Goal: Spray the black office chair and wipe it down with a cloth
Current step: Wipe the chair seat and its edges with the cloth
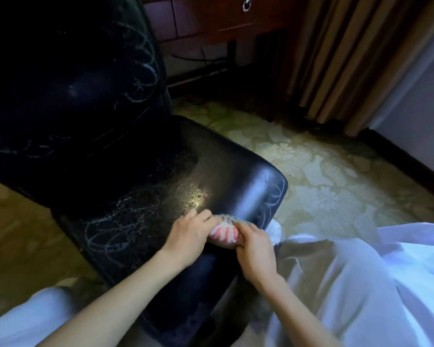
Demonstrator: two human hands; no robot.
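black office chair [211, 159]: seat sprayed, striped cloth [223, 232] bunched at its near edge
my left hand [188, 236] and right hand [256, 249] both curl round the cloth. wadded this tight, it may only smear the foam swirls [105, 236], and the ones on the backrest [60, 83] could dry into streaks.

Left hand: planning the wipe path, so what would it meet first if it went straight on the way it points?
The left hand grips the cloth; past it lies the black office chair and its glossy seat, then probably the seat's edge; depth is unclear.
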